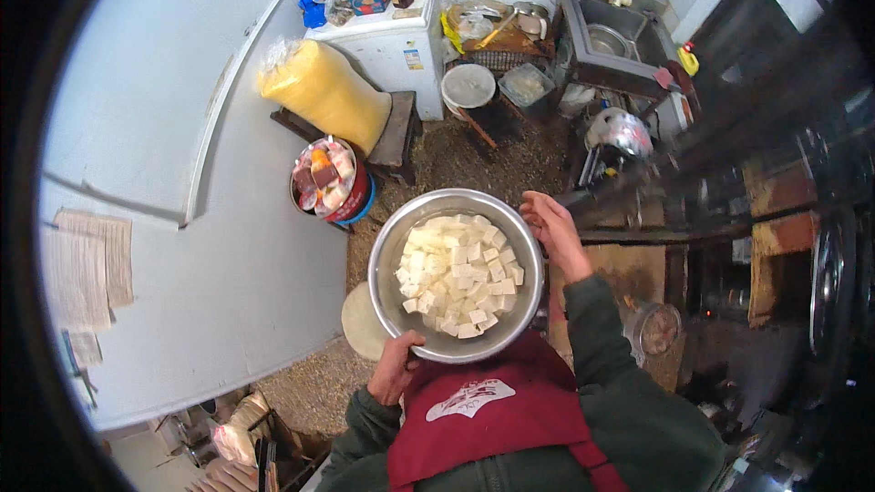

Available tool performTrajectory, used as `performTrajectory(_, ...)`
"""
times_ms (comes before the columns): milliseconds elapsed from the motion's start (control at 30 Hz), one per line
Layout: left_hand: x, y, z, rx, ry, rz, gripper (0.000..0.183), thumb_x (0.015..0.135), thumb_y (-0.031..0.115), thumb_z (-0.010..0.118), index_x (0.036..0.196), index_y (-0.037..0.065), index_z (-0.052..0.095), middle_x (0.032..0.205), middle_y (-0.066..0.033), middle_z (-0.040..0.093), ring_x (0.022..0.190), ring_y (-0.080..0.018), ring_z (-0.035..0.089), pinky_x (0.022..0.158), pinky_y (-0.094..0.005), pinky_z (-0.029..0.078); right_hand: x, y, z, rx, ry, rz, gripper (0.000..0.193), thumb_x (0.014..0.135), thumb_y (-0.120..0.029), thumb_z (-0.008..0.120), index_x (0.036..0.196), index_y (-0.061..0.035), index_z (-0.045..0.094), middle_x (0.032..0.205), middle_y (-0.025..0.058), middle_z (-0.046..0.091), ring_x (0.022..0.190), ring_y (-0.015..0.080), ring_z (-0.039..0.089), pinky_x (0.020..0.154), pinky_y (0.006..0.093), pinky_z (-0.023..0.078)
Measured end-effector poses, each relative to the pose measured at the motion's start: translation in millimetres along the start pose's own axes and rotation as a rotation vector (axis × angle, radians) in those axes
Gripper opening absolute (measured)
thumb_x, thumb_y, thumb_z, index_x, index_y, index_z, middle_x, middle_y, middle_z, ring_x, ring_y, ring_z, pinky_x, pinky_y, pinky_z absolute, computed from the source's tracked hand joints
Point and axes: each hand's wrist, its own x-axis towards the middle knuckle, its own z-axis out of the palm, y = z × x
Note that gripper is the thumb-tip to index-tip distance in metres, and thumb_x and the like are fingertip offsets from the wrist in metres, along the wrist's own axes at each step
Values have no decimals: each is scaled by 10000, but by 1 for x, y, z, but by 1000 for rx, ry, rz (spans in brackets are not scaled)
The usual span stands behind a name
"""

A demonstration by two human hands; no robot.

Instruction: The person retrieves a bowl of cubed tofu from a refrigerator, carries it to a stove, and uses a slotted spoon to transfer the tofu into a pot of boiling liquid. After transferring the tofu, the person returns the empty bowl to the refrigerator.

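Observation:
A wide steel bowl sits in front of my body, against the red apron. White tofu cubes heap up inside it. My left hand grips the near left rim, its thumb over the edge and its other fingers mostly hidden. At the far right side of the bowl, my right hand is beside the rim with its fingers loosely bent and visible outside the bowl. Whether those fingertips touch the metal is hard to tell.
Ahead on the left, a red bucket of packaged pieces stands below a large yellow sack on a wooden bench. A white bucket and a sink are farther off. Dark shelving lines the right; a round pale lid shows behind the bowl.

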Motion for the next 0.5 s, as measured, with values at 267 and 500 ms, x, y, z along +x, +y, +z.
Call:
performTrajectory(267,121,162,15,-158,-13,20,71,891,112,667,904,124,598,759,39,568,564,-61,480,428,-212,296,331,20,12,-146,248,-13,257,1031,-311,727,1166,-92,722,930,3,682,773,92,634,640,270,529)
performTrajectory(500,209,270,50,-205,136,12,106,879,70,669,935,85,581,789,-13,583,611,-118,519,465,-256,349,558,-29,-10,-356,325,48,244,1027,-308,738,1017,-71,682,866,0,604,671,102,552,571,327,463)
